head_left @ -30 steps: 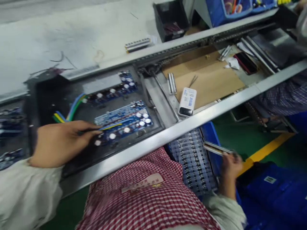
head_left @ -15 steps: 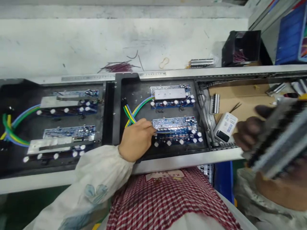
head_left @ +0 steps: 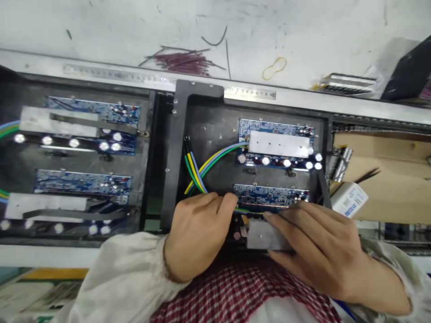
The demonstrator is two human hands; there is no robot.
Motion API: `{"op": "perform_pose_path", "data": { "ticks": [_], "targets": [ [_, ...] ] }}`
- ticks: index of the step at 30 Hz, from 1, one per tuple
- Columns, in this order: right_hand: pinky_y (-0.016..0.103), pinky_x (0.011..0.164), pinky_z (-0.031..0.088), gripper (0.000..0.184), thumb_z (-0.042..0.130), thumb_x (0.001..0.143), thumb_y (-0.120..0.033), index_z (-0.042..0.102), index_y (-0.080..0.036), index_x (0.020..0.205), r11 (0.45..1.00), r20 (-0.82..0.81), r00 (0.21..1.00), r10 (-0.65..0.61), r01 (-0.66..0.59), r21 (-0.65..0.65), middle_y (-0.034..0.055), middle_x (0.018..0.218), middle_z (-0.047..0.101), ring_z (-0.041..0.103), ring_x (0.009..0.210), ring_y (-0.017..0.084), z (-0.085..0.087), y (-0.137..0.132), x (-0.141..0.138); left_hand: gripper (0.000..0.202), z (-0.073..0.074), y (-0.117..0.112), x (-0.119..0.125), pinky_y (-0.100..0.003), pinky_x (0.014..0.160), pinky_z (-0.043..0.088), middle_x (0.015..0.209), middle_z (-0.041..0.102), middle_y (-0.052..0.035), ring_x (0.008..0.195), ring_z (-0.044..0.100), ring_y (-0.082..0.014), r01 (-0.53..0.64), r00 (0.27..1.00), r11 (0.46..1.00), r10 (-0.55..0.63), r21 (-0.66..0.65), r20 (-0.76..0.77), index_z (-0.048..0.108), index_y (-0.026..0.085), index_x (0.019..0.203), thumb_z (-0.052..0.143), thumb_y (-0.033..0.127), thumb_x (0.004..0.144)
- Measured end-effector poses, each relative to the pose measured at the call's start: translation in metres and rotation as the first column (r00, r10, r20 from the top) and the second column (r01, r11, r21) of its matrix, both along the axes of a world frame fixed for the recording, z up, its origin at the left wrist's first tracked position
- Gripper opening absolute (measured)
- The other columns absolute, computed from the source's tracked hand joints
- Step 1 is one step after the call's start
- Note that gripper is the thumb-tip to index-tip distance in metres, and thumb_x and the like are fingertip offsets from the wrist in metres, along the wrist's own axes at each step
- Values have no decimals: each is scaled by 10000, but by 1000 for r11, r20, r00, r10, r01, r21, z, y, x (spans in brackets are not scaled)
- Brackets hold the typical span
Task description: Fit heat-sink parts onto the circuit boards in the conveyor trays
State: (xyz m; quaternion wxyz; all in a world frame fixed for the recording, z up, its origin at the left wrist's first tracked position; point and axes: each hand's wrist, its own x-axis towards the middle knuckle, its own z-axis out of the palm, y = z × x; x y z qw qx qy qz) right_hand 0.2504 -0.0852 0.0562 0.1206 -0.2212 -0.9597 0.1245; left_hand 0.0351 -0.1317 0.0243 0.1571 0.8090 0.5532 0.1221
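1. Your left hand [head_left: 198,235] sits at lower centre, fingers loosely curled; its fingertips [head_left: 229,202] touch the near edge of the lower circuit board [head_left: 269,195] in the right bay of the black fixture tray [head_left: 175,148], and it shows nothing held.
2. Your right hand [head_left: 313,246] sits just right of it, closed narrowly over a bare aluminium plate [head_left: 267,237]; that plate lies at the near edge of the same board, though your fingers hide enough that the grip looks firm rather than plainly so.
3. You have two bays in the tray and four blue circuit boards, two per bay; three more aluminium plates lie on boards, one at upper right of centre [head_left: 279,143] and two in the left bay [head_left: 57,121] [head_left: 43,204].
4. One bundle of green, yellow and blue wires [head_left: 198,172] crosses the right bay, passing just beside your left fingers.
5. Above the tray, at upper centre, lie one heap of magenta wire clippings [head_left: 183,63] and one yellow rubber band [head_left: 274,68]; one white box [head_left: 350,199] rests on brown cardboard [head_left: 387,179] at right.
6. Your white sleeves [head_left: 124,282] and a red checked cloth [head_left: 242,296] fill the bottom edge.
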Motion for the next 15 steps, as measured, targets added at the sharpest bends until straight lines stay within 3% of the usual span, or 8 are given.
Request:
{"op": "perform_pose_path", "data": {
  "ticks": [6,15],
  "targets": [
    [332,480,387,248,569,854,-219,607,-41,1022,998,23,1000,-14,15,-56,108,776,666,586,717,242,-10,-1,-6,107,3,3,-2,-281,474,408,619,553,28,510,531,-150,-64,995,993,71,-97,69,510,169,846,448,83,835],
    [330,600,472,179,482,876,-103,624,-68,979,998,84,996,10,-4,-65,51,800,715,636,701,192,-17,4,-8,166,5,6,-5,-284,490,461,616,563,27,551,555,-135,-18,979,991,45,-135,198,555,158,820,419,101,896]
  ]
}}
